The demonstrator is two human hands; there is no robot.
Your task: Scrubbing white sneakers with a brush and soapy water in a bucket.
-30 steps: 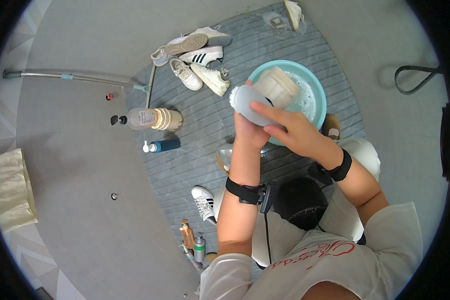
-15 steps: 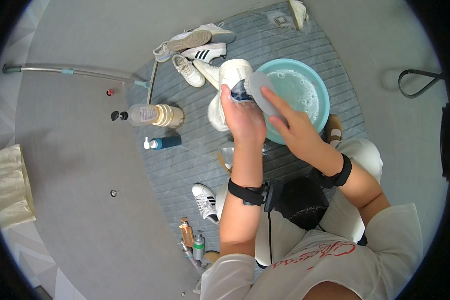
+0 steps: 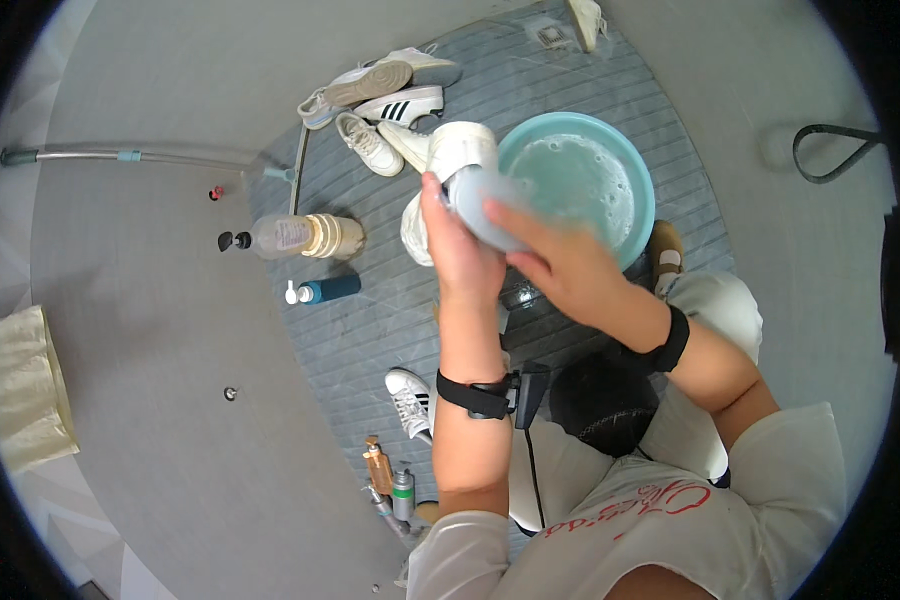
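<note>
My left hand (image 3: pixel 462 250) is closed on a white shoe (image 3: pixel 462 147), with a small dark blue patch showing beside the thumb. My right hand (image 3: pixel 570 262), smeared by motion, grips a scrubbing brush (image 3: pixel 485 208) by its pale grey oval back. The brush lies over the shoe just above my left palm, hiding part of the shoe and the bristles. Right behind my right hand stands a light blue basin (image 3: pixel 647 190) of foamy water.
Several white shoes (image 3: pixel 402 105) lie beyond my left hand. To the left are a large pump bottle (image 3: pixel 295 235) and a blue pump bottle (image 3: pixel 330 289). A metal pole (image 3: pixel 170 158) runs along the wall. Smaller bottles (image 3: pixel 403 492) stand near my left elbow.
Both hands, the shoe and the brush have shifted a little left. The brush has slid across the shoe toward my left thumb, covering most of the dark blue patch.
</note>
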